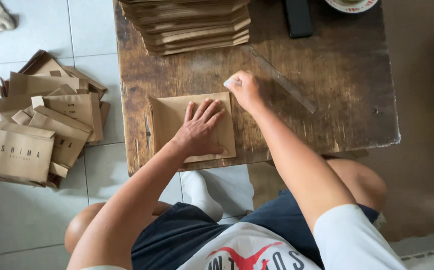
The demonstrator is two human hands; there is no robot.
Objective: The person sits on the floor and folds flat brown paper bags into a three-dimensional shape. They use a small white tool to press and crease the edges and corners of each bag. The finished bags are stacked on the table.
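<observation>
The brown paper bag (177,117) lay flat on the table (347,85), near its front edge, partly folded with a flap at its left end. The left hand (200,131) was spread open, palm down, pinning the bag. The right hand (244,89) was closed around a small pale object at the bag's upper right corner; what the object was could not be made out.

Risks, judged from this layout: the bag sat close to the table edge, so a slip of the pinning hand could shift it and skew the fold. The clear ruler (282,80) lay just beside the right hand and could be knocked. A stack of flat brown sheets (192,25) stood at the far edge; finished bags (42,120) lay piled on the tiled floor (27,215).
</observation>
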